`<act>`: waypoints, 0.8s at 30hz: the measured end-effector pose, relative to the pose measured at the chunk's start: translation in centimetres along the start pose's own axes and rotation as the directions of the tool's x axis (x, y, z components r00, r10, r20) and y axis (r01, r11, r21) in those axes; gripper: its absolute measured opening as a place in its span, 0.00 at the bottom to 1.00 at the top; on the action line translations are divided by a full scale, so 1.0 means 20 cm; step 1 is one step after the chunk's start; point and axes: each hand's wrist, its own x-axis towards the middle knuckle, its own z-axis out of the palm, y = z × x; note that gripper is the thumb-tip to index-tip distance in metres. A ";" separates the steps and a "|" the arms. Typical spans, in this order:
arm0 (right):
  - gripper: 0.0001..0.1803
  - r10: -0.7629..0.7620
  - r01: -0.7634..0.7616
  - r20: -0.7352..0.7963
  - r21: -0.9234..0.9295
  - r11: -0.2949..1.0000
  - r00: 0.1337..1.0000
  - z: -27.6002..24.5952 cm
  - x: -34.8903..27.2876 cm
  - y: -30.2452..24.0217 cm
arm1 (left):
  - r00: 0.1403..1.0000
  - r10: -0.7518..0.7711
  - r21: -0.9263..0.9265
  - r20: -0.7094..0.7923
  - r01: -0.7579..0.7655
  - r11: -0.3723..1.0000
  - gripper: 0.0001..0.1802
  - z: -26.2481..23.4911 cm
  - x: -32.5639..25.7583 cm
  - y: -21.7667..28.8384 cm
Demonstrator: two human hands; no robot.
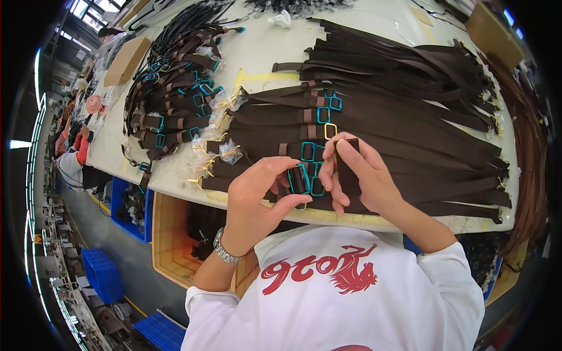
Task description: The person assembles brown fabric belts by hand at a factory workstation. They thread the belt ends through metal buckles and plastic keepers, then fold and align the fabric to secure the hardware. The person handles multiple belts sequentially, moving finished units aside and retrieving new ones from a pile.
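My left hand (256, 191), with a metal watch on its wrist, pinches a rectangular buckle (307, 179) with bright teal edges between thumb and fingers. Close by, my right hand (369, 176) is closed on a dark brown strap (348, 164), its thumb pressed along the flat side. Whether this strap runs through the buckle is hidden by my fingers. Beneath both hands lie long dark brown straps (398, 158) side by side, with more teal-edged buckles (308, 151) and one gold-coloured buckle (331, 130) in a row across them.
A pile of buckled straps (170, 117) covers the left of the white table (257, 50). More brown straps (398, 61) lie at the far right. Clear plastic wrap (230, 152) sits between the piles. Below the table are a wooden crate (170, 234) and blue bins (102, 272).
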 end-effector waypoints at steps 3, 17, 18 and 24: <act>0.20 -0.143 0.110 -0.133 -0.228 0.967 0.981 0.02 -0.03 0.10 | 0.995 0.032 -0.078 -0.094 -0.039 0.996 0.34 0.03 -0.03 -0.04; 0.23 0.461 -0.422 0.058 -0.315 0.850 0.885 0.12 -0.13 -0.08 | 0.984 -0.014 -0.394 0.178 0.084 0.915 0.32 -0.02 -0.02 -0.06; 0.23 0.457 -0.418 0.053 -0.318 0.851 0.888 0.14 -0.13 -0.08 | 0.982 -0.008 -0.427 0.190 0.090 0.900 0.32 -0.03 -0.02 -0.07; 0.23 0.499 -0.455 0.028 -0.367 0.811 0.866 0.17 -0.16 -0.03 | 0.957 -0.093 -0.426 0.275 0.208 0.880 0.33 -0.02 -0.08 -0.03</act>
